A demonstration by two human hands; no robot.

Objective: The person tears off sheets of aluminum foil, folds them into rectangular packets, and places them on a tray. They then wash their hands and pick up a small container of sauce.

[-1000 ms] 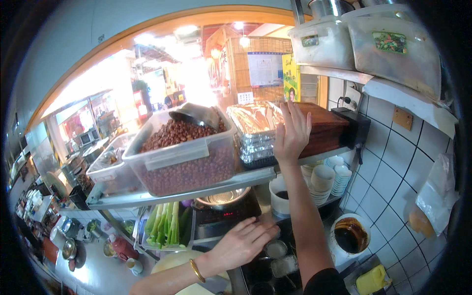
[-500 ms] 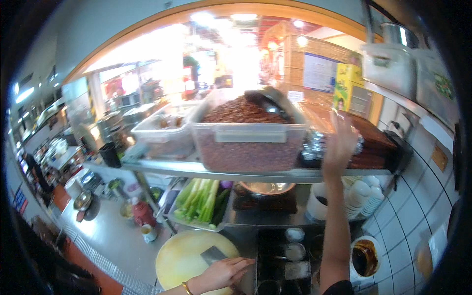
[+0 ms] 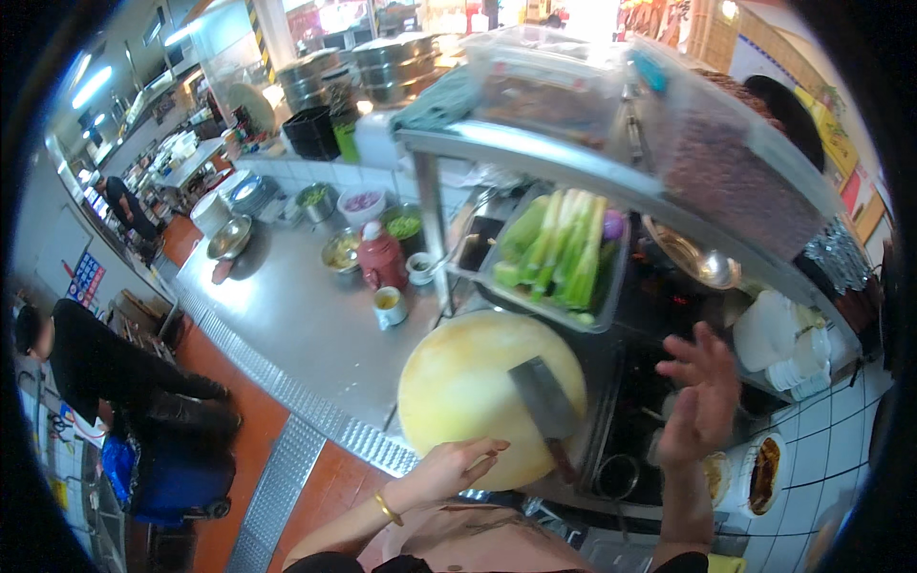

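A round yellowish chopping board (image 3: 449,372) lies on the steel counter, with a cleaver (image 3: 542,393) flat on its right part, its handle toward me. My left hand (image 3: 454,470), a gold bangle on its wrist, hovers at the board's near edge. Its fingers are stretched out and hold nothing, apart from the cleaver. Slightly blurred, my right hand (image 3: 705,401) is raised over the dark area right of the board, fingers spread and palm bare. Behind the board, a clear tub (image 3: 611,320) holds celery-like green stalks (image 3: 564,248).
A metal shelf (image 3: 535,153) with clear bins crosses above the counter (image 3: 296,296). Left of the board stand a red thermos-like jug (image 3: 380,258), a small cup (image 3: 389,307) and several bowls. A sauce-stained white bucket (image 3: 764,475) is at right. Another person (image 3: 115,368) stands beside a blue bin (image 3: 181,477).
The view has swung left and down. My right hand has come down from beside the foil on the upper shelf. My left hand stays by the board's near edge; the cleaver lies there in both.
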